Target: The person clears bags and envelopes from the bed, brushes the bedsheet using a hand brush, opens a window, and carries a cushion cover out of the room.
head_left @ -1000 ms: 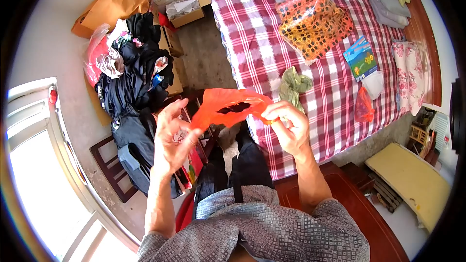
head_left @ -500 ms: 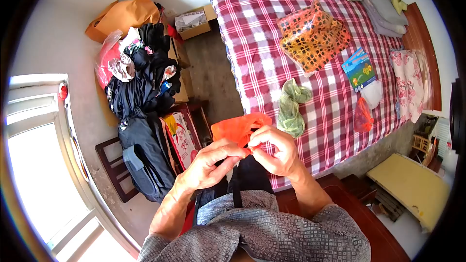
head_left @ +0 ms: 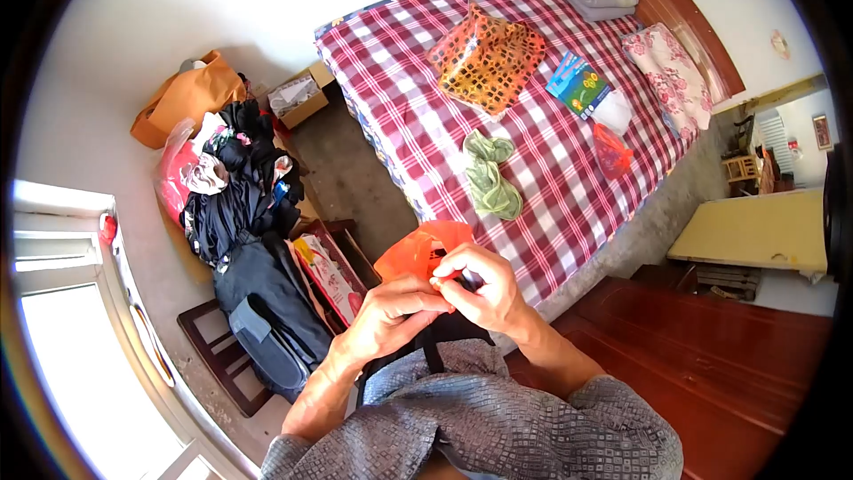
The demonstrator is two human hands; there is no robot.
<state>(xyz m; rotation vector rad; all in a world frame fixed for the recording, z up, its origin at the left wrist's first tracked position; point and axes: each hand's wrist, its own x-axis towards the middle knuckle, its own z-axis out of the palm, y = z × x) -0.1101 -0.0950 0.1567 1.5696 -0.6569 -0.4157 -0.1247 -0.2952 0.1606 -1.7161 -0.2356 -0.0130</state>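
An orange-red plastic bag [head_left: 418, 247] is held in front of my body, its loose part spreading up and to the left. My left hand [head_left: 397, 311] pinches the bag's gathered end. Fingers of my right hand [head_left: 482, 286] are pinched on the same end, close against the left ones. The exact grip between the fingertips is partly hidden. Beyond my hands, on the plaid bedspread [head_left: 391, 116], lie a crumpled green bag [head_left: 491, 180] and an orange bag with a dark square pattern [head_left: 490, 62].
Blue-green leaflets [head_left: 577, 84], a white bag and a small red bag [head_left: 611, 151] lie on the bed's right. At left are piled dark clothes [head_left: 249, 196], a dark backpack [head_left: 271, 302] and a brown bag [head_left: 191, 98]. A dark red wooden surface [head_left: 675, 364] stands at right.
The view has turned, so the bed appears further left and more of the red wooden surface shows. Both hands still pinch the orange-red bag, drawn slightly closer together.
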